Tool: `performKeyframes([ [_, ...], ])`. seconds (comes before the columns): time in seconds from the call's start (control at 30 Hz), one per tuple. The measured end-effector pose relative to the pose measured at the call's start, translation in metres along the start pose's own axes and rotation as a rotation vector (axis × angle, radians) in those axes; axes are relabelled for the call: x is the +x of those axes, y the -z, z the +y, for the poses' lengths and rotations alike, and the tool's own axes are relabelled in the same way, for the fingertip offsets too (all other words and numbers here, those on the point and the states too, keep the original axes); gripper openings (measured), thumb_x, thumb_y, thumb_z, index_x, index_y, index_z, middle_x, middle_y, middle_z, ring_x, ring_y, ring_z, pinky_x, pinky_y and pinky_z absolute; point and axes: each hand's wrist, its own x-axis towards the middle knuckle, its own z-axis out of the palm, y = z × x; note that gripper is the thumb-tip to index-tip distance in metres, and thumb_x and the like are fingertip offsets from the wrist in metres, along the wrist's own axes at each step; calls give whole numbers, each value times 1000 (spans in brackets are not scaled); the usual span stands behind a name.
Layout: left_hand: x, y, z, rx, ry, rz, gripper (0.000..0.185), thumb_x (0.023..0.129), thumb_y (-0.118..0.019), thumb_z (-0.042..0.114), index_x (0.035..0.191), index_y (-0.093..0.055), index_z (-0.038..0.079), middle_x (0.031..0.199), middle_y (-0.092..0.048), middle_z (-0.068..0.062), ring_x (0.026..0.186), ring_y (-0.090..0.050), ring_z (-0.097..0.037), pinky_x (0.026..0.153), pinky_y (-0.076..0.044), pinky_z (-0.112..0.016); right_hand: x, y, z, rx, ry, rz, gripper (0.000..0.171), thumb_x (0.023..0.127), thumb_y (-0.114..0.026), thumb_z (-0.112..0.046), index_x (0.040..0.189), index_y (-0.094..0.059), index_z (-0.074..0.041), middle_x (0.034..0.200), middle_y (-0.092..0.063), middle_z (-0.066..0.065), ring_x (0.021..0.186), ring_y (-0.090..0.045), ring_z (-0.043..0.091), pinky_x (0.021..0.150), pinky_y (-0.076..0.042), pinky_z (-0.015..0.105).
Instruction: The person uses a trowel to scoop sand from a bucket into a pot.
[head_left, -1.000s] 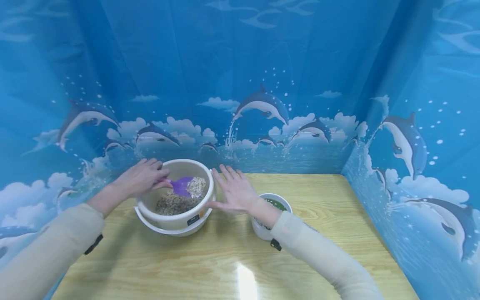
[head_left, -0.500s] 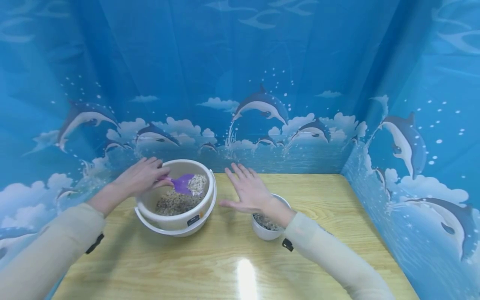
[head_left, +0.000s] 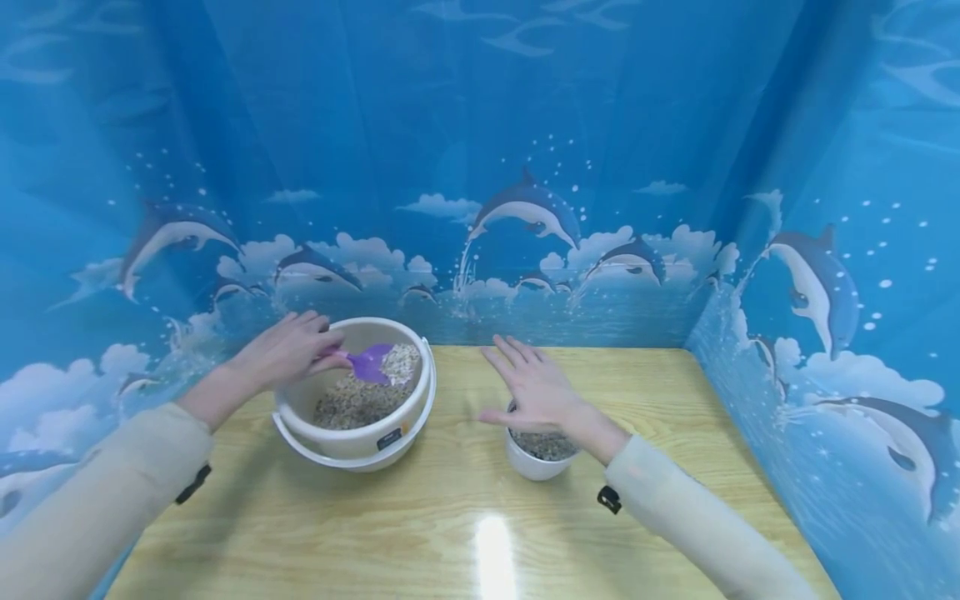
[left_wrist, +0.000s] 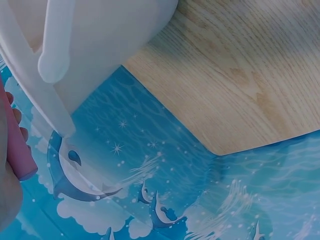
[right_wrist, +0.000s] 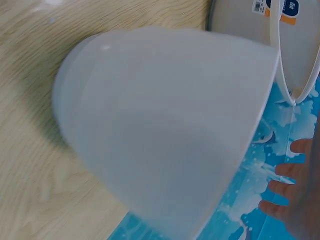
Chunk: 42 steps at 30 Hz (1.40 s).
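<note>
A white bucket (head_left: 405, 417) of mixed grain stands on the wooden table (head_left: 480, 517) at the left. My left hand (head_left: 288, 350) reaches over its rim and grips the pink handle (left_wrist: 17, 145) of a purple scoop (head_left: 370, 363) loaded with grain above the contents. A small white bowl (head_left: 534, 463) holding grain stands to the right of the bucket. My right hand (head_left: 534, 387) hovers flat over that bowl, fingers straight and spread, holding nothing. In the right wrist view the bowl (right_wrist: 165, 125) fills the frame, with the bucket (right_wrist: 245, 25) behind it.
Blue dolphin-print curtains (head_left: 525, 167) close in the table at the back, left and right. The bucket's handle (head_left: 315, 454) hangs down along its front. Bare tabletop lies in front of both vessels.
My right hand has left the bucket's side and moved right, now above the small bowl. The left hand and scoop have barely shifted.
</note>
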Motion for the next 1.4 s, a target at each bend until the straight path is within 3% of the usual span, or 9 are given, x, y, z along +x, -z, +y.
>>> performKeyframes([
  [0.23, 1, 5, 3, -6, -11, 9, 27, 97, -72, 45, 90, -62, 21, 83, -59, 0, 81, -54, -18, 73, -47, -38, -18, -4, 15, 9, 32, 28, 107, 94, -31, -89, 169, -23, -14, 175, -25, 17, 161, -29, 41, 127, -30, 61],
  [0.47, 2, 7, 6, -5, -17, 20, 26, 97, -73, 43, 90, -62, 20, 82, -59, 0, 80, -52, -18, 72, -43, -35, -35, -5, 22, 30, 35, 44, 102, 93, -62, -69, 169, -21, -14, 174, -26, 19, 160, -30, 42, 127, -31, 62],
  [0.7, 9, 7, 10, -10, -50, 30, 28, 96, -74, 43, 88, -61, 19, 81, -57, 1, 80, -51, -17, 73, -44, -36, -50, -6, 32, 13, 45, 33, 105, 92, -58, -74, 168, -24, -11, 174, -26, 20, 159, -32, 43, 127, -30, 62],
  [1.07, 23, 8, 16, -50, -55, 36, 30, 97, -73, 43, 87, -58, 20, 81, -56, 1, 80, -50, -17, 74, -43, -35, -69, -8, 49, 13, 50, 45, 104, 90, -66, -69, 166, -29, -9, 172, -31, 21, 157, -36, 44, 125, -32, 64],
  [1.27, 30, 5, 22, -51, -81, 57, 29, 96, -73, 43, 87, -59, 19, 80, -56, 0, 79, -50, -17, 74, -44, -36, -82, -13, 61, 8, 71, 69, 104, 90, -60, -75, 164, -33, -7, 170, -35, 21, 153, -41, 46, 121, -36, 66],
  [1.4, 36, 3, 27, -64, -81, 36, 30, 97, -72, 45, 87, -59, 19, 81, -55, 1, 79, -49, -16, 76, -44, -35, -92, -17, 68, 8, 83, 102, 105, 91, -54, -80, 162, -36, -5, 167, -39, 24, 149, -46, 48, 117, -40, 68],
])
